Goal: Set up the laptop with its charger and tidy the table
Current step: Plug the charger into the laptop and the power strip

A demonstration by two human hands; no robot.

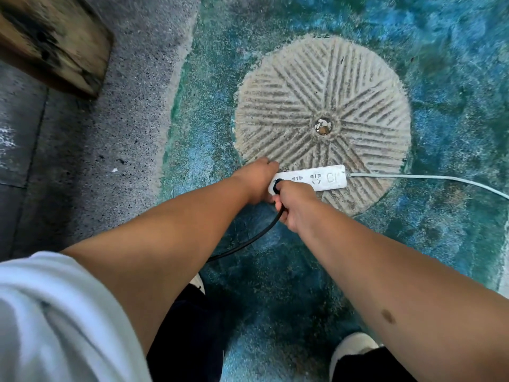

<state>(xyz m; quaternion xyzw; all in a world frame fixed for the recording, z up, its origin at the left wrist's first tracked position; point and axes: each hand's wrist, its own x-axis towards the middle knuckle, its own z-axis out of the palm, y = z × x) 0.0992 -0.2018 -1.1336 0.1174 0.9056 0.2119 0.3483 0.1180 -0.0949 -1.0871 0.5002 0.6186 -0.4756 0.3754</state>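
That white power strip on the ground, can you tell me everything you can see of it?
The white power strip is a long, flat bar that looks like plastic, scuffed and dirty, lying flat on the round grooved stone set in the blue-green floor. Two empty sockets and a switch show on top. A white cord runs from its right end. At its left end the right hand presses in a black plug, while the left hand steadies that end.

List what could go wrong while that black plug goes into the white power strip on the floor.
1. The right hand wraps close around the black plug; fingers might slip toward the pins.
2. The power strip lies loose on the grooved stone disc; if the left hand lets go, it could slide.
3. The black cable trails by the shoes, a possible trip hazard.
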